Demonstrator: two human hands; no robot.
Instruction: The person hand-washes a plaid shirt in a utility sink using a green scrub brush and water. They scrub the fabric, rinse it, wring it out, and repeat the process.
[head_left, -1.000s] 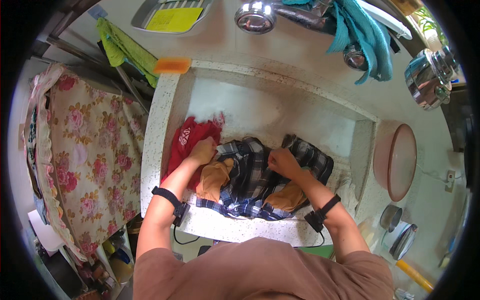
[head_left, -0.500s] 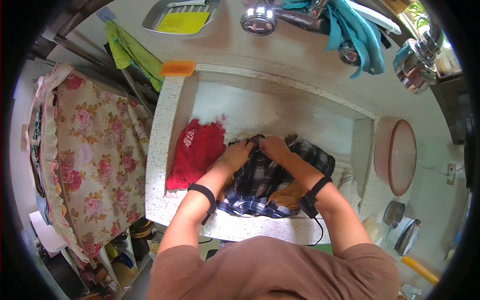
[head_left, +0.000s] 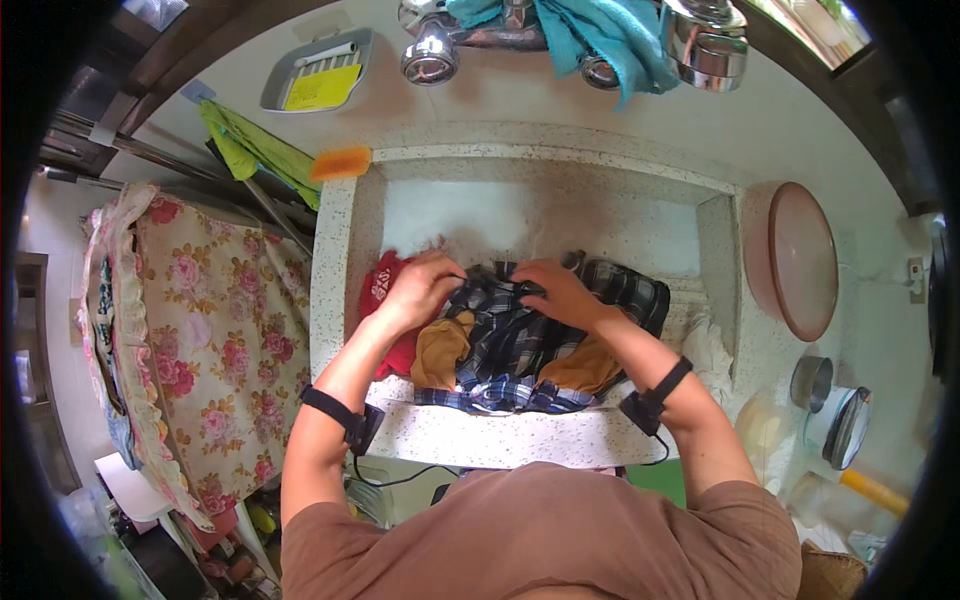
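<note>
A dark plaid shirt (head_left: 510,335) with ochre patches lies bunched in the near part of the speckled stone sink (head_left: 335,240), its blue-checked lower part over the front ledge. My left hand (head_left: 425,288) is at the shirt's upper left, thumb and fingers pinched at its dark edge. My right hand (head_left: 560,292) rests at the upper middle of the shirt, fingers bent and the thumb apart from them. Partly hidden behind my left hand and forearm is a red cloth (head_left: 378,285) with white print.
Taps (head_left: 432,62) and a hanging teal cloth (head_left: 605,50) are above the sink. An orange block (head_left: 341,163) sits on its far left corner. A pinkish basin (head_left: 802,262) leans at the right, near a metal cup (head_left: 811,383). A floral curtain (head_left: 215,330) hangs at the left.
My hands have moved apart, the left one going left over the red cloth. More of the shirt's ochre patches shows between my forearms. The whole view has shifted.
</note>
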